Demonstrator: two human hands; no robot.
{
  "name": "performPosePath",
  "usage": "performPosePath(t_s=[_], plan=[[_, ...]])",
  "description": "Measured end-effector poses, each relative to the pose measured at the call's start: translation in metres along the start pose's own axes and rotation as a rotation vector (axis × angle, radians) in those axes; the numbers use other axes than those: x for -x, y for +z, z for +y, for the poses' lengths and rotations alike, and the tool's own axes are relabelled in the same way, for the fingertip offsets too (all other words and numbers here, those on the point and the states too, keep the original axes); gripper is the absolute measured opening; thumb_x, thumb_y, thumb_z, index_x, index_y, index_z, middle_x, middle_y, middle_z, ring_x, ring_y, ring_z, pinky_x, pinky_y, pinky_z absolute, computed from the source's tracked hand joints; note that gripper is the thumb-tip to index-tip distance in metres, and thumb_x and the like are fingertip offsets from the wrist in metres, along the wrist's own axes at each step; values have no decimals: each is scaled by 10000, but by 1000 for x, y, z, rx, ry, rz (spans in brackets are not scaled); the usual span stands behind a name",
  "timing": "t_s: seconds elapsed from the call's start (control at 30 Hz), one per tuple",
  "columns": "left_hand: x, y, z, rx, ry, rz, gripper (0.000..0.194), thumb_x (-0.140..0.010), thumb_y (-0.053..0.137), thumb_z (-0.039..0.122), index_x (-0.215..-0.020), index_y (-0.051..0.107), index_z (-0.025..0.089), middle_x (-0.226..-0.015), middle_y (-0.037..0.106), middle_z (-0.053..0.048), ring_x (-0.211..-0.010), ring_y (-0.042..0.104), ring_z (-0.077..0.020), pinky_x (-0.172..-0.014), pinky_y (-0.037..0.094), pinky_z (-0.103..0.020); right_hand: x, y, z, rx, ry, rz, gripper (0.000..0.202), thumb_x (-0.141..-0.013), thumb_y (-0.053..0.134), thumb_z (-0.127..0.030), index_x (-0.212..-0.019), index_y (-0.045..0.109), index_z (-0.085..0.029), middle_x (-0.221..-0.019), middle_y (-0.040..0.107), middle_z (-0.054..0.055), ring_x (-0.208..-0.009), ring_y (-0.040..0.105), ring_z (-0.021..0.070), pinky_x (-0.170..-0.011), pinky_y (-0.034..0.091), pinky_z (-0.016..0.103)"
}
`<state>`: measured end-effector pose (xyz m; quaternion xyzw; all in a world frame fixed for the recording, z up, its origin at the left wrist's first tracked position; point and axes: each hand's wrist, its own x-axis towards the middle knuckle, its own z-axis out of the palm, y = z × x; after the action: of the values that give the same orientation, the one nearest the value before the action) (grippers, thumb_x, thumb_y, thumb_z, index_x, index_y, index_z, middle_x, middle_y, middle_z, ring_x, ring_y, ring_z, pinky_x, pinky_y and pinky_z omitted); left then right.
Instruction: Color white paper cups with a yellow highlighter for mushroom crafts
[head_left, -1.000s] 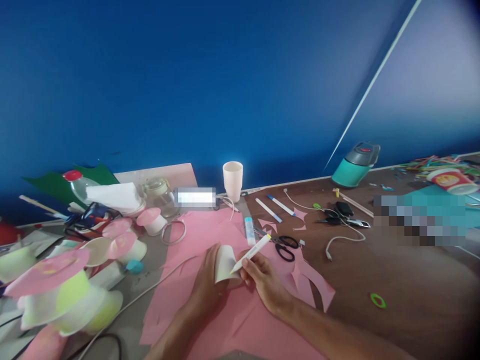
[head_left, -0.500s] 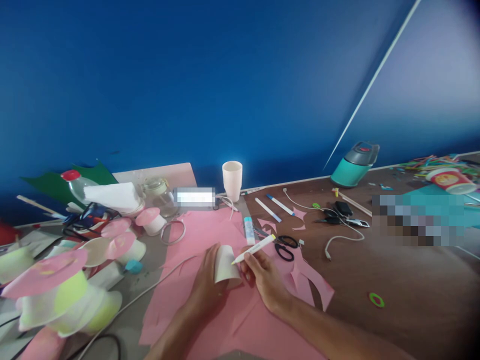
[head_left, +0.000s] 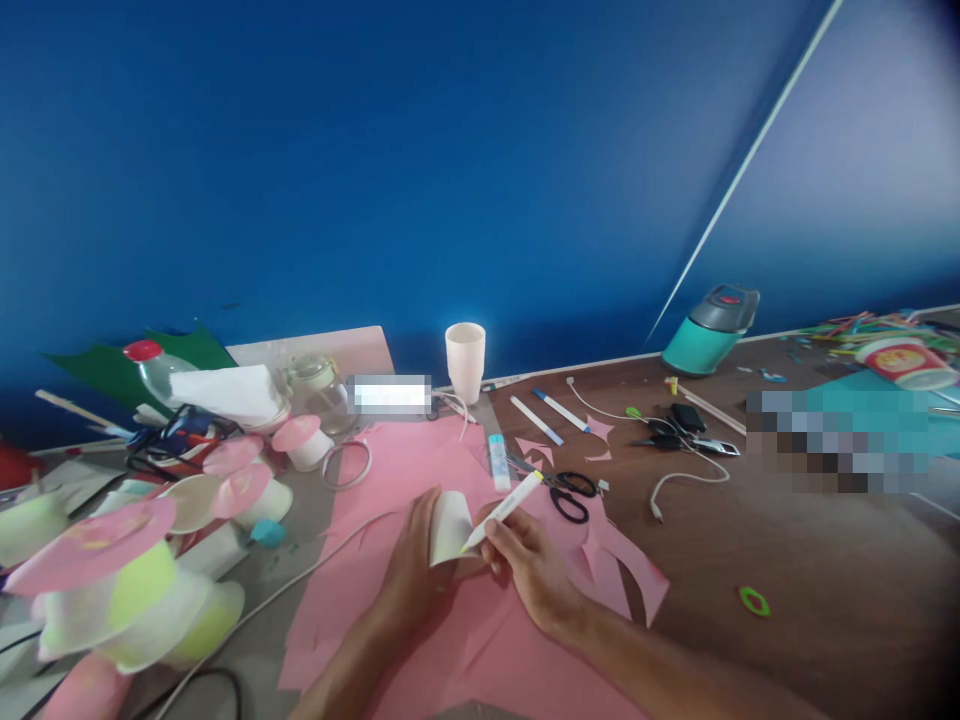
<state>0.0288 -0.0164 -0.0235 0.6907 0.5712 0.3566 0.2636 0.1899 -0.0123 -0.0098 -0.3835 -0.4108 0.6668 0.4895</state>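
My left hand [head_left: 418,548] is wrapped round a white paper cup [head_left: 448,528] that lies on its side over the pink paper [head_left: 360,610]. Between the fingers of my right hand [head_left: 521,555] is a white marker [head_left: 504,512] with a yellow end. Its tip meets the cup's side near the rim, though I cannot make out a mark there. Just beyond my right hand lie black-handled scissors [head_left: 574,495] and a glue stick [head_left: 499,462]. Cut pink scraps [head_left: 611,560] spread to the right of the hand.
White cups with pink paper discs [head_left: 94,545] crowd the left side. A stack of white cups [head_left: 465,362] stands by the wall. Two markers [head_left: 536,420], a cable [head_left: 690,475], keys [head_left: 716,446] and a teal flask [head_left: 709,330] are on the right.
The marker tip has moved down the cup towards its rim, and my right hand has shifted slightly with it. My left hand and the cup stay in place.
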Motion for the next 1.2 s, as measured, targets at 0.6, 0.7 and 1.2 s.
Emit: performPosePath(t_s=[0.6, 0.7, 1.2], plan=[[0, -1, 1, 45, -29, -38, 564, -755, 582, 307, -1266, 397, 157, -1257, 482, -171, -1178, 471, -326, -996, 375, -531, -3, -1, 3, -66, 26, 55, 367, -723, 675, -513, -717, 585, -157, -481, 461, -61, -410, 333, 50, -409, 226, 198], [0, -1, 0, 47, -38, -36, 581, -740, 595, 293, -1271, 396, 166, -1262, 481, -165, -1187, 464, -328, -999, 373, -531, -5, -2, 4, -103, 28, 132, 345, -723, 685, -490, -711, 572, -164, -496, 481, -59, -418, 354, 52, -411, 239, 193], [0, 0, -1, 24, -49, -23, 624, -717, 604, 261, -1289, 382, 152, -1285, 481, -166, -1202, 464, -323, -1007, 379, -511, -6, -3, 2, -125, 47, 159, 320, -712, 695, -453, -702, 565, -160, -489, 477, -60, -427, 357, 49, -419, 224, 188]])
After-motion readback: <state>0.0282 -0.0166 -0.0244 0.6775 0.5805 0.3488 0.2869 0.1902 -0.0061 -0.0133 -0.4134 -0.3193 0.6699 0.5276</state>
